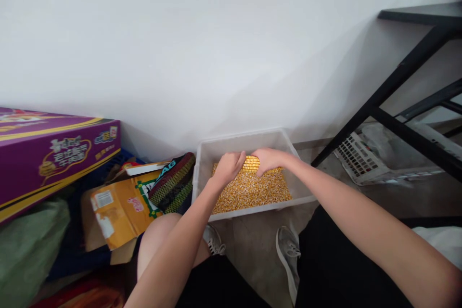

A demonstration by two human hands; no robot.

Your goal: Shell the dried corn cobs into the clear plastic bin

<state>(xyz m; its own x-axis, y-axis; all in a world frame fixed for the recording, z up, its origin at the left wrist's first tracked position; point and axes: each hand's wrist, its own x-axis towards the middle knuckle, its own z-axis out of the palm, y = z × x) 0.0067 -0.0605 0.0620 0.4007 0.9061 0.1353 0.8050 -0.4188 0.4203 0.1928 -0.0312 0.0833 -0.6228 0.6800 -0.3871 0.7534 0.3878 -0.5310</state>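
Observation:
An ear of corn (250, 164), yellow and covered with kernels where it shows, is held sideways between my two hands. My left hand (229, 166) is closed around its left end, and my right hand (267, 160) grips the right end. Both hands are over a whitish plastic bin (242, 142), above a layer of loose corn kernels (252, 193) that covers its bottom. The ends of the ear are hidden by my fingers.
A purple box (72, 154), an orange carton (124, 204) and a mesh bag (173, 183) are on the left. A black metal frame (393, 74) and a white basket (361, 160) stand at right. Behind the bin is a white wall (216, 48); my shoes (288, 255) are in front.

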